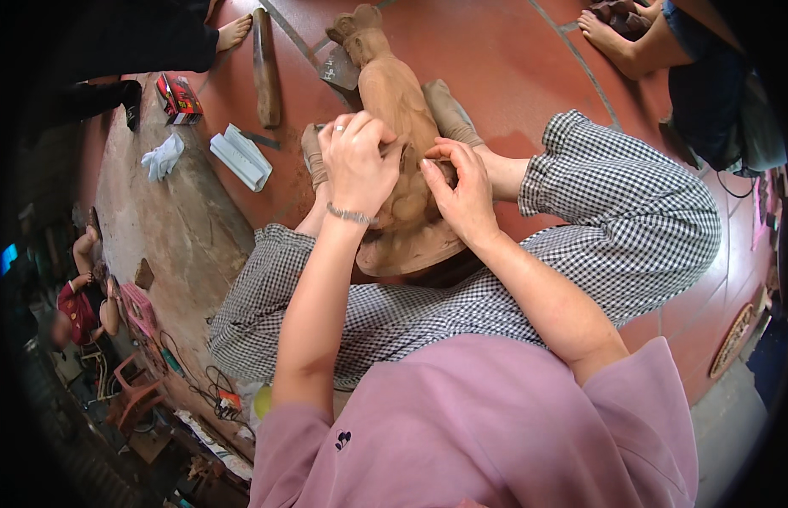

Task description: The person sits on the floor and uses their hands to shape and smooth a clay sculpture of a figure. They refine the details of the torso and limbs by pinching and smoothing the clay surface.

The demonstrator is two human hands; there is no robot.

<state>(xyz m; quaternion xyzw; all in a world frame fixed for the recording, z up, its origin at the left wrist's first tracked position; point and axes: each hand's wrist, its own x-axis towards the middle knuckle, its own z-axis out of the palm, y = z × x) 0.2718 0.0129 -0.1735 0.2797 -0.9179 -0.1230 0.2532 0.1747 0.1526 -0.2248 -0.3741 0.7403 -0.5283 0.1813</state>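
A brown carved wooden figure (396, 93) lies between my legs, its narrow crowned end pointing away and its broad rounded base (402, 254) near my lap. My left hand (358, 161) is closed over the figure's left side, its fingertips curled under. What those fingers hold, if anything, is hidden. On the opposite side, my right hand (463, 188) bends round the carving's edge, thumb on top and fingers curved. My feet, in tan socks (451, 114), flank the figure.
Left of the figure lie a wooden club-like stick (265, 72), a folded white paper (241, 158), a crumpled white glove (163, 157) and a red box (179, 99). Other people's bare feet (235, 32) show at the far side. A dark grey block (341, 69) sits beside the carving.
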